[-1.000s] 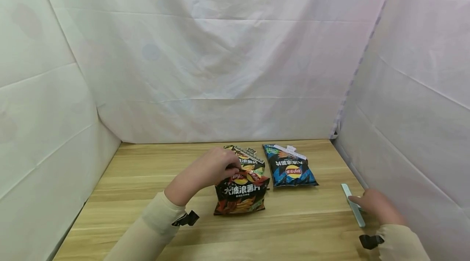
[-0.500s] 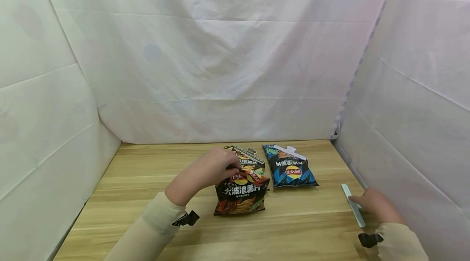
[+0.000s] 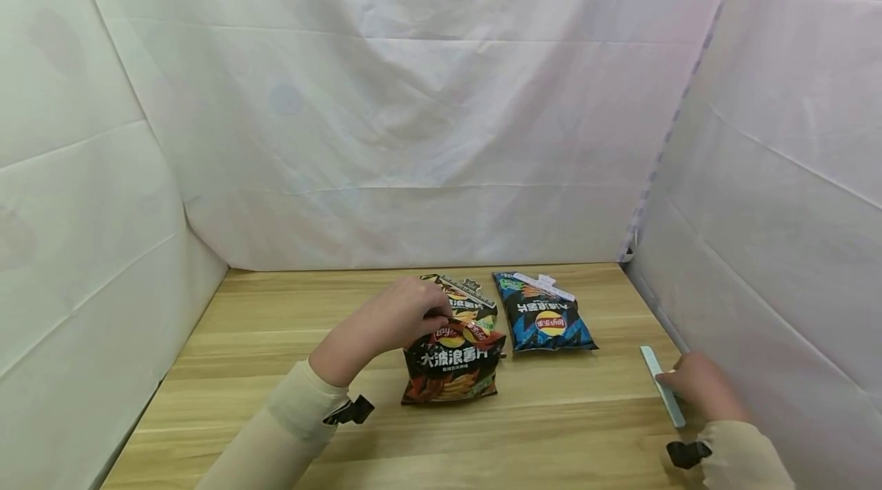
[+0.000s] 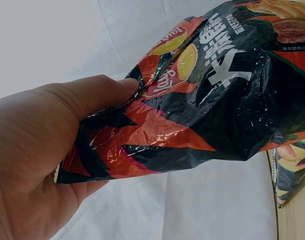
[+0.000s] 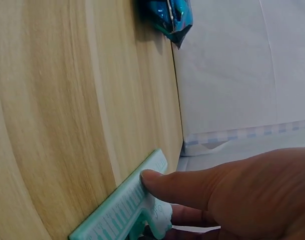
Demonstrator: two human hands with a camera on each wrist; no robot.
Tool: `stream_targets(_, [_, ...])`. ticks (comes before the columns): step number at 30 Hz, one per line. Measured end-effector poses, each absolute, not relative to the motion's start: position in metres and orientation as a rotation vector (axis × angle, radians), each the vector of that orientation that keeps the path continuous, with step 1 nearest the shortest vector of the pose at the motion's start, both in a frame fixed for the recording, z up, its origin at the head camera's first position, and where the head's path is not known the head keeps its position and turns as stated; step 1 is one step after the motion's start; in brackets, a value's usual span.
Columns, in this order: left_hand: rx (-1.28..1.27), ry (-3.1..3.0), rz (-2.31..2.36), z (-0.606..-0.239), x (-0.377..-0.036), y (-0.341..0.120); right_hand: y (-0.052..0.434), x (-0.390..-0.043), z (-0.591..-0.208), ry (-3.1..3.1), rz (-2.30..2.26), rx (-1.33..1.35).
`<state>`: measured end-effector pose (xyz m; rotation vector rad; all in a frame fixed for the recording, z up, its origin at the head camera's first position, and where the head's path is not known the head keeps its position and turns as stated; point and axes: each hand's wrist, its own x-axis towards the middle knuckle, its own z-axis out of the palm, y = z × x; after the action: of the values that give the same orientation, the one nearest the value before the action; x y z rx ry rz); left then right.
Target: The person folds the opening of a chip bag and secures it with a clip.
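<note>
My left hand (image 3: 406, 314) pinches the folded-over top of a black-and-red potato chip bag (image 3: 451, 379), which stands upright on the table. The left wrist view shows the thumb on the bag's (image 4: 227, 95) printed front and the fingers behind it. On the right, my right hand (image 3: 703, 387) is at a long mint-green bag clip (image 3: 663, 390) lying on the wood. In the right wrist view, the thumb (image 5: 172, 185) lies on the clip's (image 5: 122, 205) bar, with the fingers curled behind its handle, partly hidden.
Behind the held bag lies a yellow-and-black chip bag (image 3: 475, 314) with a dark-edged clip (image 3: 468, 291) on it. A blue chip bag (image 3: 547, 321) with a white clip (image 3: 544, 285) lies to its right. White cloth walls (image 3: 427, 130) enclose the wooden table (image 3: 289, 306).
My right hand has shifted slightly left over the green clip, its thumb settling on the bar. The clip, my left hand and the bags keep their places.
</note>
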<state>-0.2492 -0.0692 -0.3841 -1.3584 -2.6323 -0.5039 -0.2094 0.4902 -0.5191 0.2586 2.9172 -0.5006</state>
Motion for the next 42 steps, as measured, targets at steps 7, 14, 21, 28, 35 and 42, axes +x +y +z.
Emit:
stream_targets(7, [-1.364,-2.614,-0.499,-0.386,-0.25,-0.07,0.478,-0.211,-0.518,3.008,-0.542,0.343])
stream_targets(14, [-1.385,-2.584,-0.506,-0.386,-0.252,-0.07,0.459,-0.21,-0.495,3.012,-0.756,0.259])
stream_targets(21, [-1.382,-2.592,-0.504,-0.386,-0.252,-0.069,0.421,-0.211,-0.459,3.024,-0.816,0.097])
stream_targets(28, [-1.388,-2.606,-0.481,-0.384,-0.251,-0.068,0.379,-0.216,-0.437,3.086,-0.93,0.022])
stream_targets(35, [-1.385,-2.617,-0.459,-0.385,-0.251,-0.068,0.347,-0.225,-0.427,3.093,-1.028,-0.093])
stream_targets(42, [-1.384,-2.611,-0.454,-0.385,-0.251,-0.068,0.319,-0.229,-0.417,3.013,-1.11,-0.186])
